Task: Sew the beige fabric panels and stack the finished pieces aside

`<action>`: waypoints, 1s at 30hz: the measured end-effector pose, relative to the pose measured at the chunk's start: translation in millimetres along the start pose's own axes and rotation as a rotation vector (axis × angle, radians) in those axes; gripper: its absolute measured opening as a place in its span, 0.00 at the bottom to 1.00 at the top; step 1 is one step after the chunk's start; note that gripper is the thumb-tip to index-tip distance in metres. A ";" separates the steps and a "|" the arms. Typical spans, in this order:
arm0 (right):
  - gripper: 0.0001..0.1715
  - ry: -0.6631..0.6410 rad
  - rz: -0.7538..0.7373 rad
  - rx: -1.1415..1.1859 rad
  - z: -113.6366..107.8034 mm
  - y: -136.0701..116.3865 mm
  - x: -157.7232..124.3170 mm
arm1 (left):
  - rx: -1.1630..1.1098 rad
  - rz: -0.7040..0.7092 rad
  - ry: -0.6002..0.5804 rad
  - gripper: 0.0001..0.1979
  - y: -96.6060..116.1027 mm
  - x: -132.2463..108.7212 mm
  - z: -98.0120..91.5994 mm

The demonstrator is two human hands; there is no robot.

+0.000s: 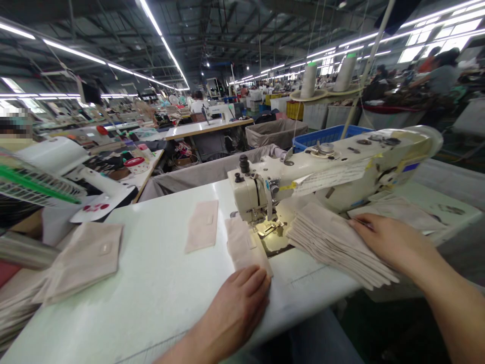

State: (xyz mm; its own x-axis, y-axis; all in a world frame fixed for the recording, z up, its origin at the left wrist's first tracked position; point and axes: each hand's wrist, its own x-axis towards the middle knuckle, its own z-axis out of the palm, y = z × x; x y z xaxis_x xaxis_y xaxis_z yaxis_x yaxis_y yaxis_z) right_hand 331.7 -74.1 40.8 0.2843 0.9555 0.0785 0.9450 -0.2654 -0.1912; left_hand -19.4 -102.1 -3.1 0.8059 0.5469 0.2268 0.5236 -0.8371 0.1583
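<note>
We see the left hand (pixel 237 303) lying flat — fingers together, pressing the near end of a beige fabric piece (pixel 244 245) on the white tabletop (pixel 159 283); its far end lies under the sewing machine (pixel 326 172) foot. The right hand (pixel 386 240) rests spread on a fabric stack (pixel 333 242) just beside the needle — pinching nothing. Another beige piece (pixel 202 226) lies left.
</note>
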 end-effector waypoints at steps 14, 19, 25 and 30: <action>0.19 0.052 -0.022 0.307 -14.4 9.8 4.3 | -0.009 -0.036 0.030 0.12 -23.2 13.5 2.5; 0.12 0.363 -0.393 0.455 -38.9 6.9 -17.5 | -0.002 -0.036 0.036 0.12 -31.3 18.0 2.0; 0.02 0.570 -0.563 0.502 -49.4 11.2 -39.4 | -0.003 -0.057 0.028 0.13 -43.3 20.6 4.0; 0.09 0.425 -0.429 0.473 -44.3 17.0 -63.1 | 0.004 -0.059 0.028 0.12 -52.6 24.0 2.7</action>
State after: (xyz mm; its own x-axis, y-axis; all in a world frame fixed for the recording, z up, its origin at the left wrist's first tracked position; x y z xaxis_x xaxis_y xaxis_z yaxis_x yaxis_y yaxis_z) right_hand 337.1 -144.6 76.0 0.0366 0.8053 0.5917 0.8439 0.2922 -0.4499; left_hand -26.8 -45.0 -8.7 0.7657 0.5951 0.2439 0.5710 -0.8036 0.1679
